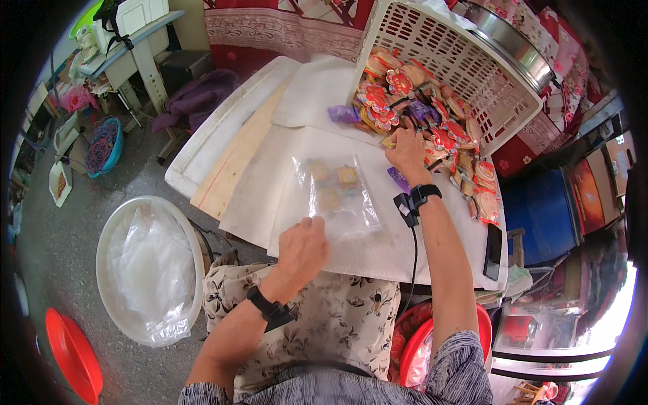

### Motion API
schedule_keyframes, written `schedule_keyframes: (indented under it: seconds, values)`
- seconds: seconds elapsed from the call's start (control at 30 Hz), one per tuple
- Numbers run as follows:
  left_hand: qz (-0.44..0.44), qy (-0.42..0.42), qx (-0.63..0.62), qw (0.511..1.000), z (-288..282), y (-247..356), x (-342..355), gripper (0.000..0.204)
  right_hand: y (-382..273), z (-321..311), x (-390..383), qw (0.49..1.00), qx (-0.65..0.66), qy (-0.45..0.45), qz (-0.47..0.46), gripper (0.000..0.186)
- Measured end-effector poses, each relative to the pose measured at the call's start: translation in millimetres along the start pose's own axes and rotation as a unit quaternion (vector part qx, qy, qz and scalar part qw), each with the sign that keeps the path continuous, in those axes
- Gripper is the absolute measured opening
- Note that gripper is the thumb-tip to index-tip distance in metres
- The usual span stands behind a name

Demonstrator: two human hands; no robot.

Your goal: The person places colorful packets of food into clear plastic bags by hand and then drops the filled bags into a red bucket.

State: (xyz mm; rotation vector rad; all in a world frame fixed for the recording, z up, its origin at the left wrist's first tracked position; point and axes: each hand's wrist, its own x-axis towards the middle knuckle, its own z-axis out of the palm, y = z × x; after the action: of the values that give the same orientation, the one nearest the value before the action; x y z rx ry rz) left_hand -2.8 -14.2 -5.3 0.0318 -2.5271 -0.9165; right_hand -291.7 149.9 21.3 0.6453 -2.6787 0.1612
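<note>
"Head view: the left hand (304, 250)?"
"Curled at the near left corner of the clear bag (339, 198) on the table (378, 255); whether it grips, I can't tell."
"The right hand (408, 154)?"
"Half-curled, down in the wrapped snacks (444, 140) at far right; any hold is hidden."

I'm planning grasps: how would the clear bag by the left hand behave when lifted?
The clear bag is probably floppy, since its thin film creases. It may sag unevenly, as yellowish pieces inside lie apart. Its glossy surface could be slippery.
</note>
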Motion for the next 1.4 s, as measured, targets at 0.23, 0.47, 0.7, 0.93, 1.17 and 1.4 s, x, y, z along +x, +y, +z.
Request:
schedule_keyframes:
  seconds: [0.23,0.47,0.7,0.93,1.17,1.4]
  values:
    - [-0.005,-0.01,0.003,1.0,-2,1,-1,0.015,-29,-57,-95,0.979,0.204,0.021,-0.013,0.023]
    - [0.007,0.006,0.004,1.0,-2,0,-6,0.014,-74,-107,-213,0.956,0.288,0.052,-0.008,0.02]
    - [0.012,0.027,-0.003,1.0,1,2,-6,0.017,-107,-99,-223,0.964,0.252,0.069,-0.056,0.025]
    - [0.007,0.011,0.011,1.0,6,8,-4,0.015,-120,-68,-205,0.979,0.155,0.125,0.032,0.025]
    - [0.01,-0.01,0.012,1.0,4,6,-7,0.015,-124,-77,-227,0.967,0.225,0.119,0.001,0.029]
    - [0.031,-0.01,0.01,0.999,8,5,-7,0.016,-128,-75,-232,0.981,0.161,0.073,-0.077,0.028]
